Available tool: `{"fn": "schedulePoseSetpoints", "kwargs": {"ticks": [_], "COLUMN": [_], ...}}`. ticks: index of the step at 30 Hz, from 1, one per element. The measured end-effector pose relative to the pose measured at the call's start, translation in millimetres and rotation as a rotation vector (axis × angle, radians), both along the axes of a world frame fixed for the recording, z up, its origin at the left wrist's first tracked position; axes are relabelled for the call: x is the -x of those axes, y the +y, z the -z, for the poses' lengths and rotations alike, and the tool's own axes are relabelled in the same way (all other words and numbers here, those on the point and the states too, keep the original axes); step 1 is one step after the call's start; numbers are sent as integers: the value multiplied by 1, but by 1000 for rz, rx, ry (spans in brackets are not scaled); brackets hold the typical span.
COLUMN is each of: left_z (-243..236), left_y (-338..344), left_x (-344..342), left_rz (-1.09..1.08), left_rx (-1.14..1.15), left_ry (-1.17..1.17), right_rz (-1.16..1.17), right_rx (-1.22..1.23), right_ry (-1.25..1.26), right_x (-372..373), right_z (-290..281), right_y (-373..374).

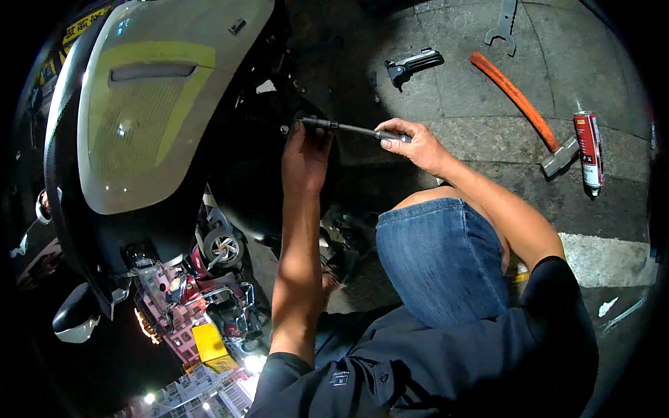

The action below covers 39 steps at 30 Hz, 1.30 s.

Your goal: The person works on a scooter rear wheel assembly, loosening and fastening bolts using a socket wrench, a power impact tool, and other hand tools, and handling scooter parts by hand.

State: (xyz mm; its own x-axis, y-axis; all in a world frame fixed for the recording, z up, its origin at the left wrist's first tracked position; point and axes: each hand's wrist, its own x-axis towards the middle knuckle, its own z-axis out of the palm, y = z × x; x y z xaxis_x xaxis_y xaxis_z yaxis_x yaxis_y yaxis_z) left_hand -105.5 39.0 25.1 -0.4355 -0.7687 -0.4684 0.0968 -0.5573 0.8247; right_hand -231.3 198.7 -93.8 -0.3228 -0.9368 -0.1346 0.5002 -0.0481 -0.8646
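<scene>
My left hand (303, 150) is closed on the dark end of a slim metal bar tool (359, 129), close beside the dark, shadowed underside of a vehicle (251, 167). My right hand (414, 146) grips the bar's knurled metal handle at the other end, held roughly level. What lies under my left fingertips is hard to make out. The vehicle's pale body panel (153, 42), with a yellowish section, fills the upper left.
On the pavement lie a black metal tool (411, 70), a grey spanner (505, 28), an orange-handled hammer (523, 104) and a red-white spray can (587, 150). My denim-covered knee (435, 258) is below. Parked scooters (223, 247) and a yellow box (212, 348) appear lower left.
</scene>
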Motion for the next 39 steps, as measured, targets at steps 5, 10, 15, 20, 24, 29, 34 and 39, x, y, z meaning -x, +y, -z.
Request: {"fn": "schedulePoseSetpoints", "kwargs": {"ticks": [5,10,15,20,24,29,34,39], "left_z": [-15,-35,-51,-81,-87,-58,-46,-44], "left_y": [-11,-14,-22,-55,-95,-136,-147,-161], "left_x": [2,12,14,42,81,97,90,90], "left_rz": [181,283,198,567,1308,1690,1876,1888], "left_rx": [-14,64,39,862,1660,1246,1037,920], "left_ry": [55,-11,-167,-874,-1523,-2054,-2014,-1982], "right_rz": [28,42,35,118,144,151,139,114], "right_rx": [52,114,103,91,57,33,-3,-43], "right_ry": [-32,-30,-71,-6,-22,-14,-60,-55], "right_x": [5,10,14,20,25,16,7,1], "right_z": [4,0,-6,6,14,21,29,31], "right_y": [-16,-26,-24,-18,-15,-15,-12,-23]}}
